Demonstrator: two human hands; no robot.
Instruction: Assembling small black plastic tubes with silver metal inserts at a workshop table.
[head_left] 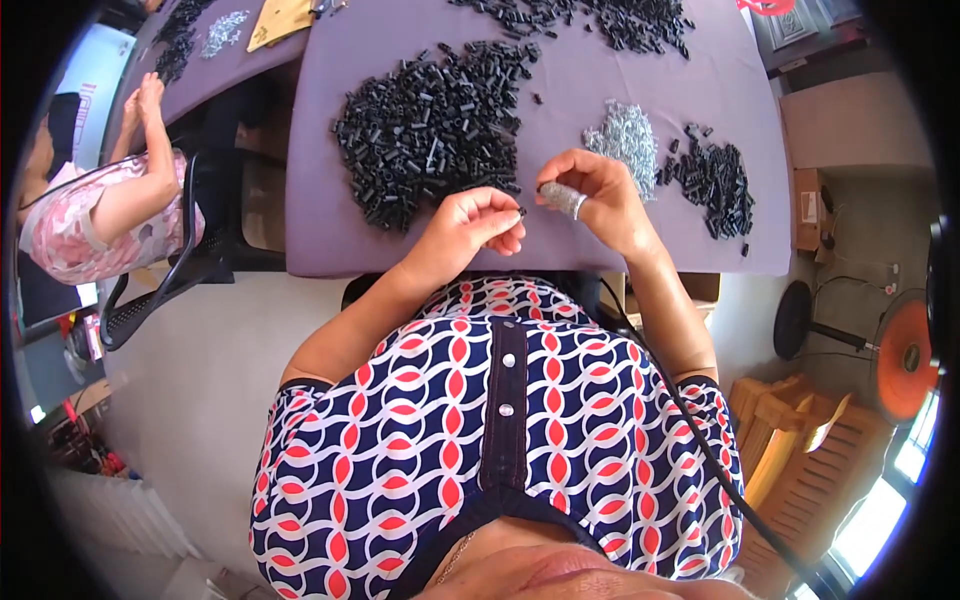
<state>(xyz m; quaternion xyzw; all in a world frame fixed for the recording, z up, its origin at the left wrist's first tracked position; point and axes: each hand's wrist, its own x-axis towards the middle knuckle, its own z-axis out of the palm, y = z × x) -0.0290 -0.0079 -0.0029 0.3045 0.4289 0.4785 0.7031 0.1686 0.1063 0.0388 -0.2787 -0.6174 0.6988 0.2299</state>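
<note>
- The left hand (480, 220) is above the near edge of the table, thumb and forefinger pinching 1 small black piece (522, 212).
- The right hand (592, 198) is just beside it, apart from it, fingers curled; whether they pinch anything, I cannot tell.
- A silvery wrap (563, 198) covers 1 digit of the right hand.
- The big black pile (430, 140) lies on the purple tablecloth (570, 75), just beyond the left hand.
- Beyond the right hand is the silver pile (632, 135), with the smaller black pile (718, 185) to its right.
- At the left, 1 other person (110, 215) sits on a black chair (190, 240) near a second table.
</note>
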